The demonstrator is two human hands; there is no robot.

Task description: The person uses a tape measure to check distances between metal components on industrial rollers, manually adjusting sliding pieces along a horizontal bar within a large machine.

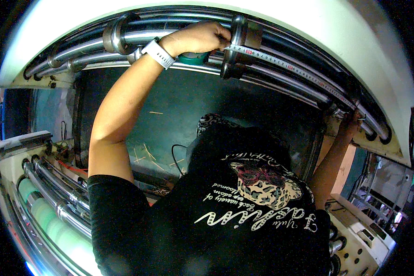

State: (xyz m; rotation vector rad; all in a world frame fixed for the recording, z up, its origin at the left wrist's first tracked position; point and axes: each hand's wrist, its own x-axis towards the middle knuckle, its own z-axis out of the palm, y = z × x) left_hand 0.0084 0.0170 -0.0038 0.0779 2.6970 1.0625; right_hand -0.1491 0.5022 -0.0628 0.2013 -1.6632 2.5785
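Note:
My left hand (198, 37), with a pale band on its wrist, is closed at the upper middle, beside a dark metal collar (237, 34). It grips a tape measure, whose green case (192, 58) shows beneath the palm. The white blade (299, 70) is drawn out to the right along the steel shafts (290, 54), passing across the collar. Far to the right, my right hand (353, 118) is closed at the blade's other end, close to the shafts' end. Its fingers are small and partly in shadow.
Another collar (117, 34) sits on the shafts left of my left hand. Beneath lies a dark green surface (138, 106) with thin straw-coloured strips. At lower left are more rollers (60, 207) and a pale green cylinder (55, 225). A cream machine frame (363, 230) stands at lower right.

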